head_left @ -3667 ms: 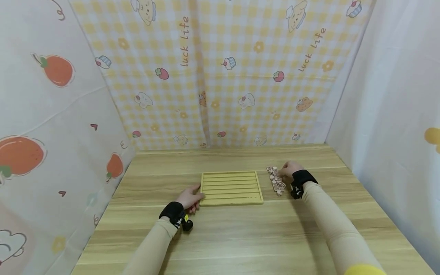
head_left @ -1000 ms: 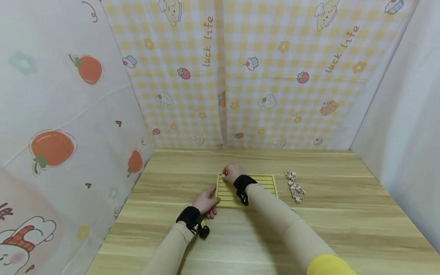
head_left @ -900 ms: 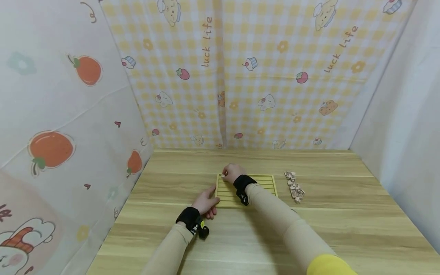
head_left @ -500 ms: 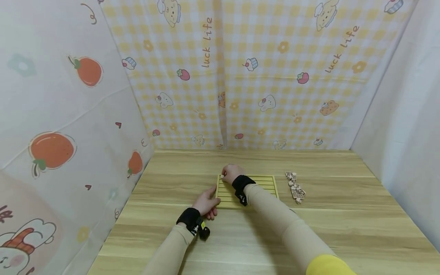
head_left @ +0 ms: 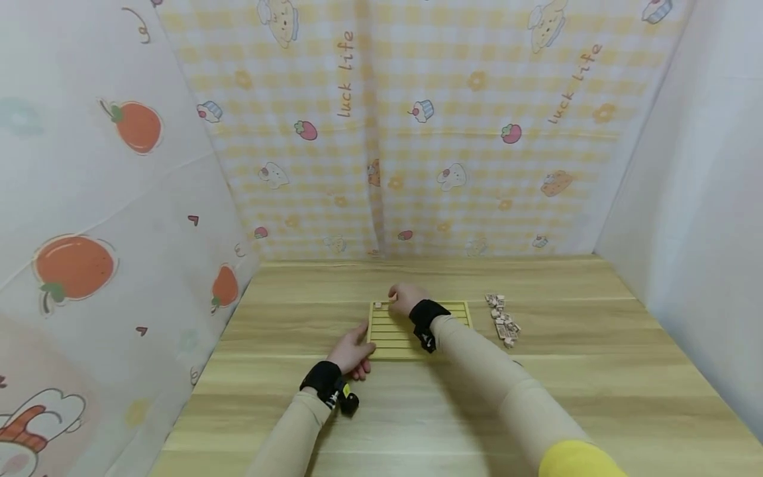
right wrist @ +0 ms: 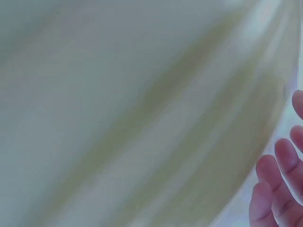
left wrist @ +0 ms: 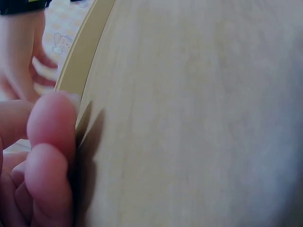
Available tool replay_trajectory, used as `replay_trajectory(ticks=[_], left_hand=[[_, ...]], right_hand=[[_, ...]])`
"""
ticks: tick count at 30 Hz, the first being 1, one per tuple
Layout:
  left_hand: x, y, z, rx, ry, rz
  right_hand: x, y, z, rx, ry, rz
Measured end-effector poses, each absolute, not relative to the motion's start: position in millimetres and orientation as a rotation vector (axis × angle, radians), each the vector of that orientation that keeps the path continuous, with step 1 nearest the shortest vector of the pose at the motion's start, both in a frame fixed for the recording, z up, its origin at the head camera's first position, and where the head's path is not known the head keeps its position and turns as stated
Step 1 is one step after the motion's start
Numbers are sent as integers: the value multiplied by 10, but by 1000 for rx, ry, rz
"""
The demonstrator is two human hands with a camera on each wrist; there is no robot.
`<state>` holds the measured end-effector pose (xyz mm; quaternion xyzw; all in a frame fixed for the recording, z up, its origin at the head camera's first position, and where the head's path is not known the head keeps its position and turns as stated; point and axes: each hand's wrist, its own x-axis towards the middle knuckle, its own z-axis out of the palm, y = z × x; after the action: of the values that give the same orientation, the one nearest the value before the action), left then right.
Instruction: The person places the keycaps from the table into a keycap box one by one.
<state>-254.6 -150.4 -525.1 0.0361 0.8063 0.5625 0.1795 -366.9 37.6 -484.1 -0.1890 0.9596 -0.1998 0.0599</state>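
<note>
table (head_left: pixel 381 430) wood spreads on all sides of the yellow tray (head_left: pixel 390 344), a checked cloth (head_left: pixel 441 146) hanging behind it and white sheets (head_left: pixel 697 165) to either side. the left hand (head_left: pixel 350 352) holds the tray's left edge, thumb on its rim. the right hand (head_left: pixel 410 299), its grip released, is over the tray's far part, right of a small tile (head_left: pixel 378 305) in its far left corner. a strip of wood separates the tray's right edge from loose pieces (head_left: pixel 503 328); more wood runs from its near edge toward the person.
</note>
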Motion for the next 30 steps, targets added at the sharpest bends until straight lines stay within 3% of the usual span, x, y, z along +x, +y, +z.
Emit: replay_trajectory(ticks=[8,14,30], left_hand=[[-2511,-1571,-5219,84,2288,1594],[-2506,-1533,-5230,100,2283,1578],[-2494,-1522,-5229,119,2276,1612]], right_hand=[[-3845,1505,-4711,-500,2931,-689],[-3720,2295,-4665,-271,2896,-735],[-3813,2317,-4878,-312,2979,-428]])
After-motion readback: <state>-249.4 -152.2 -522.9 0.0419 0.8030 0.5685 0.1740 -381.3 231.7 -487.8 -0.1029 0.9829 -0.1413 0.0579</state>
